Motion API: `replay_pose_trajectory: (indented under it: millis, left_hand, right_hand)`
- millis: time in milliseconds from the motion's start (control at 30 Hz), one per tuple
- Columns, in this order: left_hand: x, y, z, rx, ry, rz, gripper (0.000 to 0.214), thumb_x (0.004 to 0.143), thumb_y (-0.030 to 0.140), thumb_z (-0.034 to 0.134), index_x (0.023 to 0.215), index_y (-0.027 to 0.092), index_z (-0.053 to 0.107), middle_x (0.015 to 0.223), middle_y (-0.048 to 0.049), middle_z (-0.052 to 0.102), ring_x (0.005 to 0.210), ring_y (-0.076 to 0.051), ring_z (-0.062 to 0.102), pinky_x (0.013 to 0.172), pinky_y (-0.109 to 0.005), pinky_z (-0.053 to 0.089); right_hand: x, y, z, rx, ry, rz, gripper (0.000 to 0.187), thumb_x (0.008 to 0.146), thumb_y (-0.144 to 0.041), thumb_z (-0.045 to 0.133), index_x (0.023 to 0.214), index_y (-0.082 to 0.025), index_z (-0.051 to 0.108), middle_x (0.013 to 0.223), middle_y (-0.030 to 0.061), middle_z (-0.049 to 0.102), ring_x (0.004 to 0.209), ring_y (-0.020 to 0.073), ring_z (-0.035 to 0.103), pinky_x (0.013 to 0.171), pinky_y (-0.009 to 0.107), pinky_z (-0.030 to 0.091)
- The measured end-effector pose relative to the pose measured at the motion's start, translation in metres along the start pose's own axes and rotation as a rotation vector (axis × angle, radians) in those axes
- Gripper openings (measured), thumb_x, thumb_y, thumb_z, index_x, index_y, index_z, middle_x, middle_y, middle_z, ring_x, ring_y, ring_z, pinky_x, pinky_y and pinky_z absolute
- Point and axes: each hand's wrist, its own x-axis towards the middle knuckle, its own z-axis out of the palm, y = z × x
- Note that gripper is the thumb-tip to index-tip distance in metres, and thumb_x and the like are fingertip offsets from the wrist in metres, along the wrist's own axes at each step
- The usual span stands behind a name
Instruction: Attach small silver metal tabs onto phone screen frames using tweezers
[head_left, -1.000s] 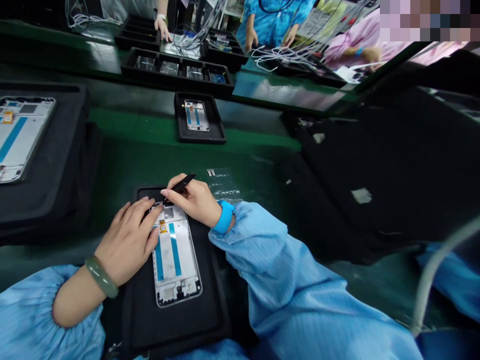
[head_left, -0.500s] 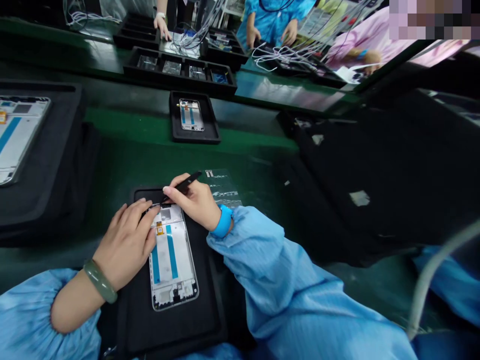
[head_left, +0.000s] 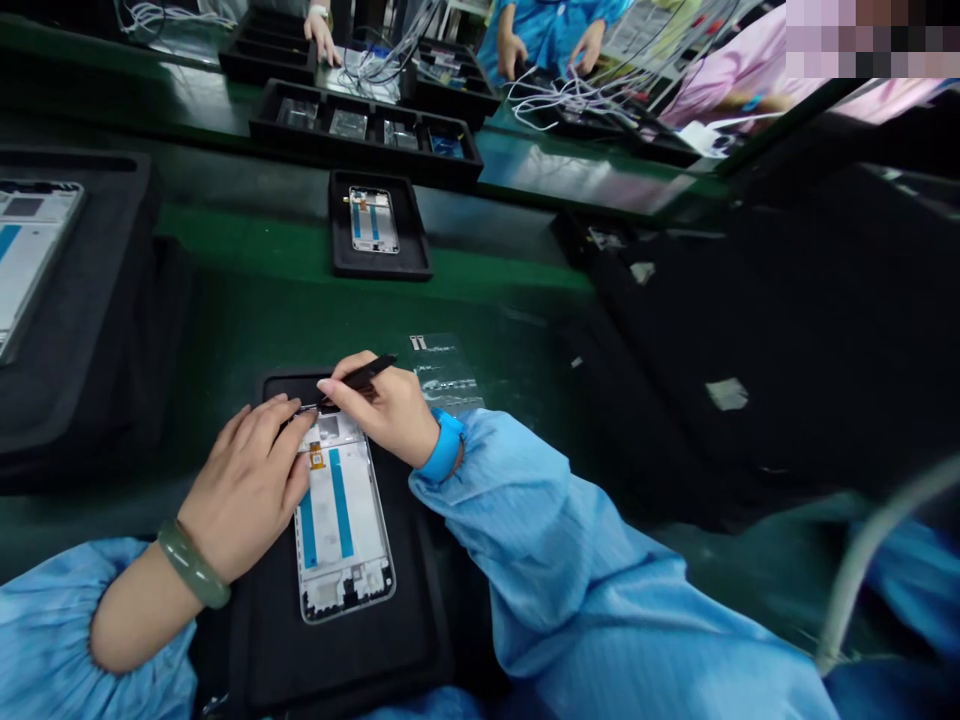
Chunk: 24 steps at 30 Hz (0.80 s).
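Observation:
A white phone frame (head_left: pixel 341 525) with two blue strips lies in a black tray (head_left: pixel 337 640) in front of me. My left hand (head_left: pixel 247 485) rests on the frame's upper left corner, fingers curled against its edge. My right hand (head_left: pixel 382 405) pinches black tweezers (head_left: pixel 352 378), whose tips meet the frame's top edge beside my left fingertips. A clear sheet of small parts (head_left: pixel 442 370) lies just right of my right hand.
Another tray with a phone frame (head_left: pixel 373 222) sits further back on the green belt (head_left: pixel 247 300). A large black tray (head_left: pixel 67 330) with a frame is at the left, black foam (head_left: pixel 750 350) at the right. Other people's hands (head_left: pixel 322 30) work among cables and compartment trays (head_left: pixel 360 125) across the line.
My hands and the tweezers stay at the frame's top edge with only tiny shifts. The view has drifted slightly, and the tray on the belt has moved left.

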Motion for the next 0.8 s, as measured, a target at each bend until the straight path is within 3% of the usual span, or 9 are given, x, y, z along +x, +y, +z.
replay_pose_trajectory:
  millis: [233, 367, 533, 700, 800]
  left_hand:
    - [0.0001, -0.0013, 0.0008, -0.004, 0.000, 0.009, 0.040, 0.085, 0.025, 0.041, 0.123, 0.013, 0.047, 0.122, -0.0124, 0.051, 0.118, -0.027, 0.044, 0.100, -0.047, 0.037]
    - [0.0001, -0.0008, 0.0008, 0.001, 0.013, 0.007, 0.040, 0.085, 0.024, 0.041, 0.122, 0.013, 0.048, 0.122, -0.0123, 0.051, 0.118, -0.027, 0.044, 0.101, -0.046, 0.036]
    - [0.0008, 0.0001, 0.0010, 0.007, 0.011, 0.005, 0.040, 0.085, 0.024, 0.040, 0.123, 0.013, 0.048, 0.121, -0.0127, 0.051, 0.118, -0.027, 0.045, 0.100, -0.047, 0.037]
    - [0.0010, 0.0009, -0.0002, 0.063, -0.004, 0.038, 0.041, 0.086, 0.024, 0.039, 0.124, 0.012, 0.048, 0.122, -0.0141, 0.052, 0.117, -0.028, 0.046, 0.099, -0.048, 0.038]
    - [-0.0003, 0.0024, 0.0003, 0.116, 0.014, 0.059, 0.040, 0.086, 0.025, 0.039, 0.123, 0.012, 0.049, 0.125, -0.0153, 0.051, 0.119, -0.030, 0.045, 0.098, -0.049, 0.038]
  right_hand:
    - [-0.0017, 0.0009, 0.0047, -0.081, -0.005, -0.107, 0.017, 0.085, -0.032, 0.053, 0.084, -0.016, 0.058, 0.083, 0.0027, 0.063, 0.073, 0.0109, 0.060, 0.067, 0.021, 0.048]
    - [-0.0007, 0.0022, 0.0027, 0.038, 0.082, 0.002, 0.017, 0.085, -0.033, 0.053, 0.082, -0.016, 0.056, 0.078, 0.0010, 0.060, 0.064, 0.0089, 0.059, 0.058, 0.019, 0.048]
    - [0.0029, 0.0012, 0.0002, 0.059, -0.048, -0.034, 0.017, 0.083, -0.034, 0.056, 0.082, -0.017, 0.059, 0.078, 0.0001, 0.061, 0.067, 0.0087, 0.059, 0.061, 0.019, 0.047]
    - [0.0026, 0.0037, 0.0059, 0.059, -0.090, -0.070, 0.018, 0.082, -0.035, 0.057, 0.085, -0.017, 0.060, 0.082, 0.0000, 0.062, 0.073, 0.0095, 0.060, 0.066, 0.020, 0.048]
    - [0.0024, 0.0084, 0.0066, 0.142, 0.034, -0.009, 0.021, 0.085, -0.039, 0.053, 0.087, -0.018, 0.057, 0.085, 0.0002, 0.061, 0.073, 0.0104, 0.061, 0.067, 0.023, 0.050]
